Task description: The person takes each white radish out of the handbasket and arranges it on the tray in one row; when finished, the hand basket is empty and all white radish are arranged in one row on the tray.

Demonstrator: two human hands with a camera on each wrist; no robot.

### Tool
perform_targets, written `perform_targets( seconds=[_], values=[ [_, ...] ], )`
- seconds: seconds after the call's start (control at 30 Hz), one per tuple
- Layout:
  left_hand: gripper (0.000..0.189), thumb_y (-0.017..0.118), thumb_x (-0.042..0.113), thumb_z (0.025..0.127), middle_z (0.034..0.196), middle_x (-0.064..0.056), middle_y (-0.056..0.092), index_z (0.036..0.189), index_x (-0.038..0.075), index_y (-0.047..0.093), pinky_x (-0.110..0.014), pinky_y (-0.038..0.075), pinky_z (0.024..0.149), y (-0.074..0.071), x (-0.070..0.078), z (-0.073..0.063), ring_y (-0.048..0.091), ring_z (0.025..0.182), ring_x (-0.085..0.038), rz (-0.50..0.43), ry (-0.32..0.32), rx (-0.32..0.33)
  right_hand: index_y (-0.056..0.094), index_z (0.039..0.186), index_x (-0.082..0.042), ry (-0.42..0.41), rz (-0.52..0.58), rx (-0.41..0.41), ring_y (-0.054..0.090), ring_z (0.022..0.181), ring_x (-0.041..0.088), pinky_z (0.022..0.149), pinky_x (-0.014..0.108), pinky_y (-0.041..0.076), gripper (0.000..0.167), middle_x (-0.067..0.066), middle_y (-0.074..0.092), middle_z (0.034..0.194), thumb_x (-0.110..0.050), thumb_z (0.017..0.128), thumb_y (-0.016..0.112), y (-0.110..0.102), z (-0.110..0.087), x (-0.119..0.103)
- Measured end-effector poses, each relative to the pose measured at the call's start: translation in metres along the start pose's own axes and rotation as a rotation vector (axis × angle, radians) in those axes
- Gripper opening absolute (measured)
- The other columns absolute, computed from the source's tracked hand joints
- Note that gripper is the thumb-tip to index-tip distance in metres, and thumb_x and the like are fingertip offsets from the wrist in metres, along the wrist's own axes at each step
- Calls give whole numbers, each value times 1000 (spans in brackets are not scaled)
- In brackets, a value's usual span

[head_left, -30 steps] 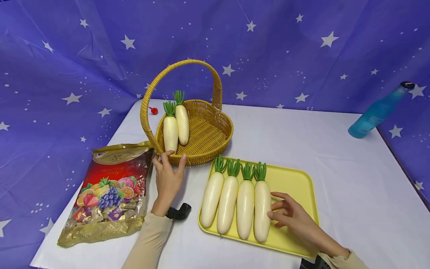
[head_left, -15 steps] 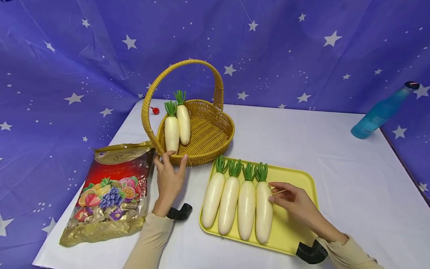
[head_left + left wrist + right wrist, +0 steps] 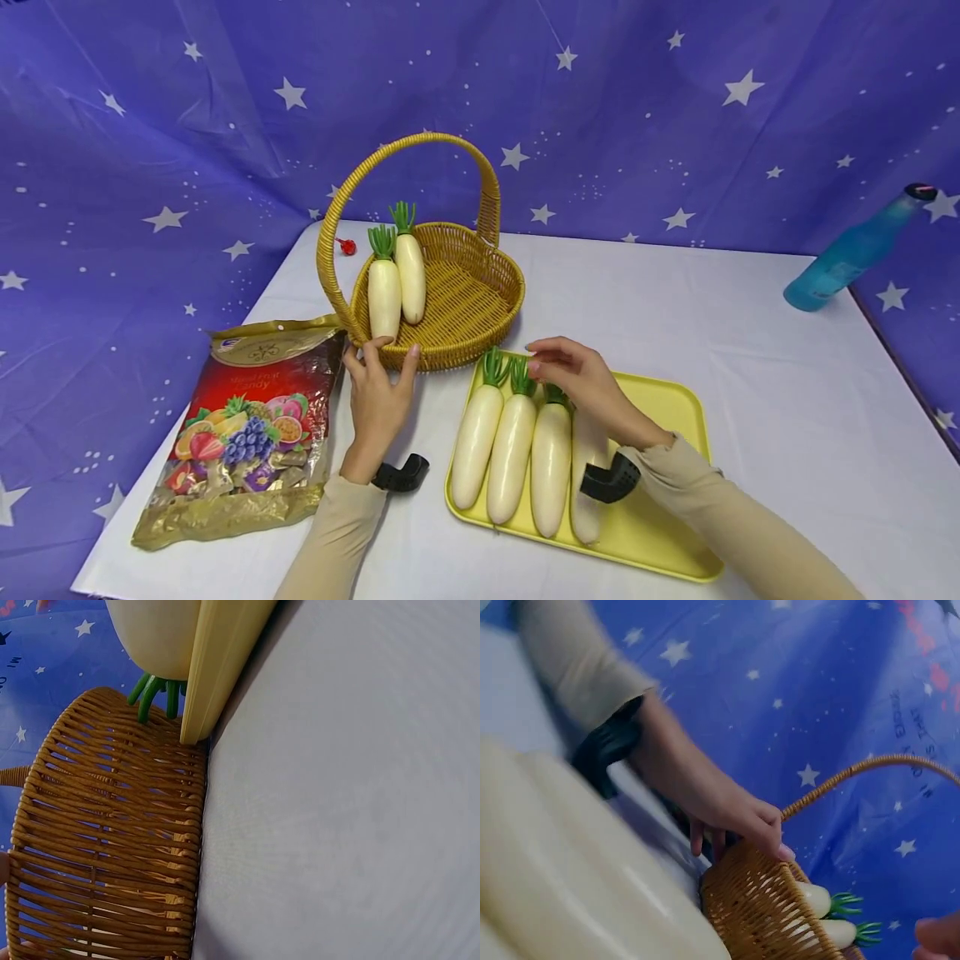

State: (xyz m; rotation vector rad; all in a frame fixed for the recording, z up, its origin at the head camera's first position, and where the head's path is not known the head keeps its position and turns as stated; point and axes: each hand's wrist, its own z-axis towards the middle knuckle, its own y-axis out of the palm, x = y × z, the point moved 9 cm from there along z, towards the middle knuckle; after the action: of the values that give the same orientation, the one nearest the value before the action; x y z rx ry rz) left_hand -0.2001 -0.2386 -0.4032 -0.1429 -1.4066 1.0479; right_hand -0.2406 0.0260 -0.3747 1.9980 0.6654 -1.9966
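Note:
Two white radishes with green tops, a front one [image 3: 385,298] and a back one [image 3: 412,279], lean inside the left part of a wicker basket [image 3: 465,292]. My left hand [image 3: 378,408] holds the near rim of this basket with thumb and fingers. Several more radishes lie side by side on a yellow tray [image 3: 663,404]. Over their green tops hovers my right hand [image 3: 581,383], thumb and index finger extended close together, nothing visible between them. It partly hides the rightmost radish [image 3: 587,521]. In the right wrist view, the left thumb lies on the basket [image 3: 761,900] rim.
A bag of mixed fruit candy [image 3: 247,433] lies left of the left arm. A small red item [image 3: 347,247] is behind the basket's left side. At the far right a blue bottle [image 3: 855,250] stands on the white tablecloth [image 3: 765,400]. A starry purple cloth [image 3: 600,125] forms the backdrop.
My right hand has left the side of the rightmost radish and moved left and away from me, over the green tops. The left hand, basket and radishes have stayed in place.

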Motion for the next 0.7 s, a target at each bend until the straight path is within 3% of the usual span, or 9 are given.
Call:
perform_targets(
  seconds=[0.13, 0.27, 0.37, 0.5, 0.6, 0.7],
  values=[
    [54, 48, 59, 84, 134, -24, 23, 121, 20, 42, -49, 41, 65, 0, 0, 0, 50, 94, -42, -1, 4, -4, 45, 126, -1, 15, 230, -89, 58, 99, 23, 90, 35, 47, 40, 18, 53, 109, -17, 91, 54, 25, 42, -1],
    [53, 48, 59, 84, 134, -24, 23, 121, 21, 43, -49, 41, 65, 0, 0, 0, 50, 94, -42, -1, 8, -3, 43, 126, 1, -4, 404, -97, 57, 92, 18, 90, 37, 47, 38, 5, 53, 100, -11, 92, 51, 46, 83, -14],
    [52, 48, 58, 85, 134, -24, 24, 121, 21, 43, -49, 41, 66, 0, 1, 1, 50, 95, -43, 3, 9, 2, 46, 124, -1, 2, 477, -65, 57, 91, 17, 92, 42, 45, 34, 3, 52, 101, -10, 91, 51, 59, 112, -20],
    [53, 48, 59, 84, 134, -24, 24, 121, 21, 43, -49, 41, 66, 0, 1, 1, 50, 93, -43, 11, 12, 0, 50, 122, -8, 54, 499, 8, 57, 99, 27, 96, 47, 41, 33, 8, 52, 115, -13, 90, 54, 72, 144, -17],
    [53, 48, 59, 84, 133, -24, 24, 121, 21, 42, -49, 42, 65, 0, 1, 0, 51, 90, -43, 14, 10, -2, 50, 125, -8, 123, 545, 67, 52, 111, 34, 98, 47, 39, 37, 14, 50, 126, -15, 90, 55, 80, 162, -7],
    [53, 48, 58, 84, 133, -24, 24, 121, 20, 42, -49, 42, 65, -1, 1, 0, 51, 90, -43, 14, 10, 0, 47, 129, -7, 206, 654, 110, 44, 122, 34, 102, 43, 36, 39, 16, 45, 132, -17, 92, 52, 86, 167, -3]
  ],
)
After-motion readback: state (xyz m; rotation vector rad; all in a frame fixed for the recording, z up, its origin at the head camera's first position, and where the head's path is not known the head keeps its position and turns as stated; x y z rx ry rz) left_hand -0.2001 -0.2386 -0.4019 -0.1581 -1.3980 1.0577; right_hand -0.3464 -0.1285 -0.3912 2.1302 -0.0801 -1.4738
